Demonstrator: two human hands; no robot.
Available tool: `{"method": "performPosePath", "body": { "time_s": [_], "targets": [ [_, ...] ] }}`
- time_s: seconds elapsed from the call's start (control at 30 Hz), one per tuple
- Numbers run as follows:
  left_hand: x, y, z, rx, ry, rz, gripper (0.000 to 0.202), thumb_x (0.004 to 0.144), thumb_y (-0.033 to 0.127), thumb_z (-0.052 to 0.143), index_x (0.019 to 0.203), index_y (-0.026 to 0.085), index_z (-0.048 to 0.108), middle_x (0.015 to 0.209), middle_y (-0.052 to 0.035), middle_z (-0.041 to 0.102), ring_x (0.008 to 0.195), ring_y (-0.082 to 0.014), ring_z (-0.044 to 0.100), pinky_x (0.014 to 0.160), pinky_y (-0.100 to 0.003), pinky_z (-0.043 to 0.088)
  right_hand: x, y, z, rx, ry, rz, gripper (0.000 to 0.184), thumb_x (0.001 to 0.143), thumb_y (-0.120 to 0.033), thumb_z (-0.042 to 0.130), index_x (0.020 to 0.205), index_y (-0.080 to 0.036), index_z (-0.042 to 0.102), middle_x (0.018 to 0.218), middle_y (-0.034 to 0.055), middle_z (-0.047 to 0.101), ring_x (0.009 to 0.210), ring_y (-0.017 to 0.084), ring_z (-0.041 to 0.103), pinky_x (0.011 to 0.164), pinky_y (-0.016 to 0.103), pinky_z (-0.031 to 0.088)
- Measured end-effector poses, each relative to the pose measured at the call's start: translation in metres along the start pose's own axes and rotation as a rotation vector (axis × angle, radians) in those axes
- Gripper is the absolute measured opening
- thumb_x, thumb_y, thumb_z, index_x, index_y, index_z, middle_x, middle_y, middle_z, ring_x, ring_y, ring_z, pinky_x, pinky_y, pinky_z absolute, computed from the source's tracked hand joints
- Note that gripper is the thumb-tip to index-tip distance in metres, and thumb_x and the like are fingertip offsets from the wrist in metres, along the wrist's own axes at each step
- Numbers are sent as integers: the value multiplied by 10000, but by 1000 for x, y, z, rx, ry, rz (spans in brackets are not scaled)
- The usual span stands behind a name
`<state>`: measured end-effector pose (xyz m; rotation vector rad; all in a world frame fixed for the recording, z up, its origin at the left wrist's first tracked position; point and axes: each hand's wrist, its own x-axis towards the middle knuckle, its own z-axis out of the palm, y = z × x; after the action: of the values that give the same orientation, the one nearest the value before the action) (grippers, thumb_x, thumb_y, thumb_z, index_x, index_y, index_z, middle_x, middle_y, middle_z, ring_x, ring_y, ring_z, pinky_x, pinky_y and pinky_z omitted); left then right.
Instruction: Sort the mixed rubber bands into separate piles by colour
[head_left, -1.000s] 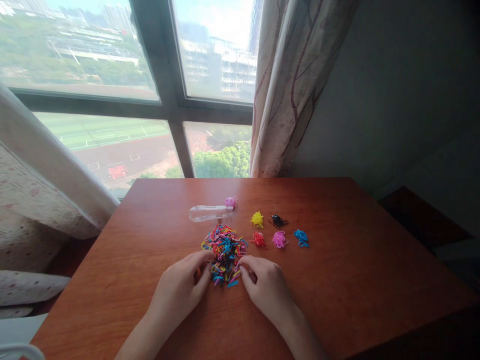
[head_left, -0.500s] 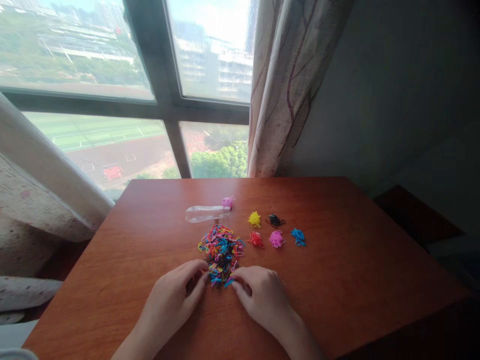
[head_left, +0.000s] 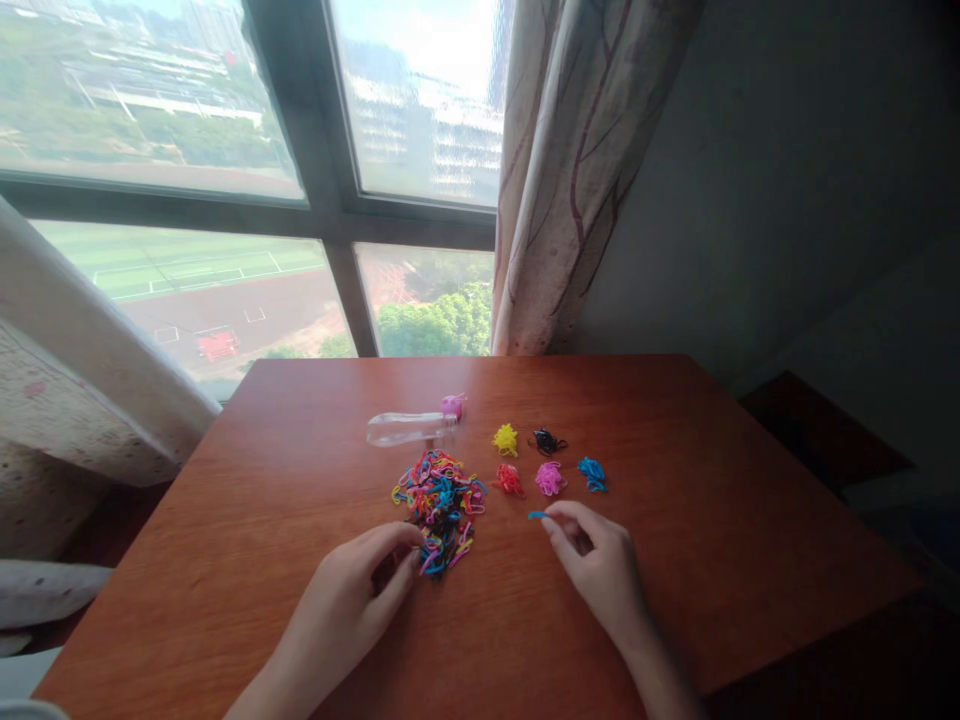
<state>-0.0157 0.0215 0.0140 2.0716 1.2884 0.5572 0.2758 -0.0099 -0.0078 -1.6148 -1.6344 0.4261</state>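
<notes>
the right hand [head_left: 600, 572] holds one blue band [head_left: 537, 516] with thumb and forefinger tips closed on it. the band projects from the fingertips toward 10 o'clock. it lies at 4 o'clock from the mixed pile [head_left: 441, 505] and at 7 o'clock from the blue heap [head_left: 592, 474], apart from both.

the left hand [head_left: 352, 600] has curled fingers touching the pile's 6 o'clock edge. whether they grip a band cannot be told.

count on the table [head_left: 697, 560]:
- one mixed pile
- five sorted heaps: yellow heap [head_left: 505, 440], black heap [head_left: 547, 441], red heap [head_left: 510, 480], pink heap [head_left: 550, 479] and the blue heap
- one clear bottle [head_left: 405, 429], lying on its side at the pile's 12 o'clock
</notes>
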Motion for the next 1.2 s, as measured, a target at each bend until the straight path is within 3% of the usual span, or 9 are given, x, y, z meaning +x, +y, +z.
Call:
{"method": "performPosePath", "body": {
  "time_s": [0.13,0.27,0.6,0.87,1.2],
  "targets": [
    [0,-4,1,32,28,-2,183,936,316,484,942,231,645,786,20,702,659,-132,626,634,-208,460,14,33,-24,-173,174,-3,251,912,-414,570,842,-201,682,570,-41,496,490,117,475,524,216,376],
    [0,-5,1,55,47,-3,183,933,324,487,943,233,646,806,16,712,681,-137,640,650,-210,471,26,55,-39,-330,252,47,333,913,-480,529,841,-195,686,585,-16,552,506,135,525,542,241,370],
    [-1,-8,1,74,55,8,167,928,322,498,945,245,645,836,19,724,714,-140,661,670,-204,483,32,60,-38,-453,257,109,432,934,-545,444,866,-195,687,590,14,590,512,162,546,534,269,331],
    [-2,-6,0,93,62,0,165,924,311,497,933,240,646,846,10,725,730,-145,664,677,-210,483,24,32,-27,-338,224,41,301,929,-441,514,872,-199,683,559,-31,530,491,131,510,545,245,350],
    [-4,5,-2,142,-58,31,138,906,270,508,907,237,643,791,8,669,645,-127,614,591,-200,447,4,-33,32,-148,-50,-100,161,925,-233,517,855,-214,660,636,-16,608,570,139,573,583,230,377]
  ]
}}
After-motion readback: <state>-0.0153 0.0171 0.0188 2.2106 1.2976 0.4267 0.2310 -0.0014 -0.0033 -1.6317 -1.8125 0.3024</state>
